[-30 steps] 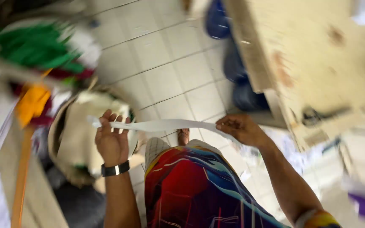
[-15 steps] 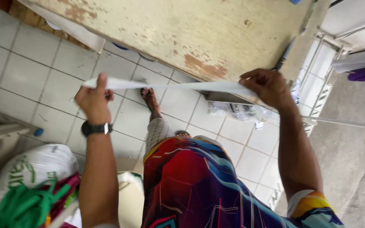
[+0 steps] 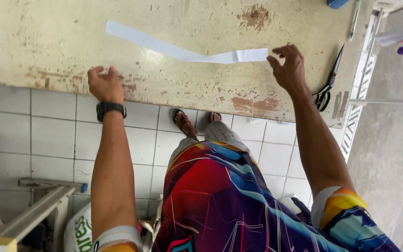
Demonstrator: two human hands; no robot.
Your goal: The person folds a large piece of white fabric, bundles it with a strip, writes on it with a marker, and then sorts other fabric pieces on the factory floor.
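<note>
White paper strip [image 3: 183, 50] flat on worn table [image 3: 61, 42]; right hand [image 3: 288, 70] fingertips at its end, left hand [image 3: 104, 84] loosely curled, empty

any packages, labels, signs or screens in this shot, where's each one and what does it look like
White sack: on the floor at the bottom left, beside the person's left arm; rounded and bulging, white with green printed lettering.
Wristwatch: on the left wrist near the table's front edge; black band, its face too dark to make out.
No signs or lit screens show.
</note>
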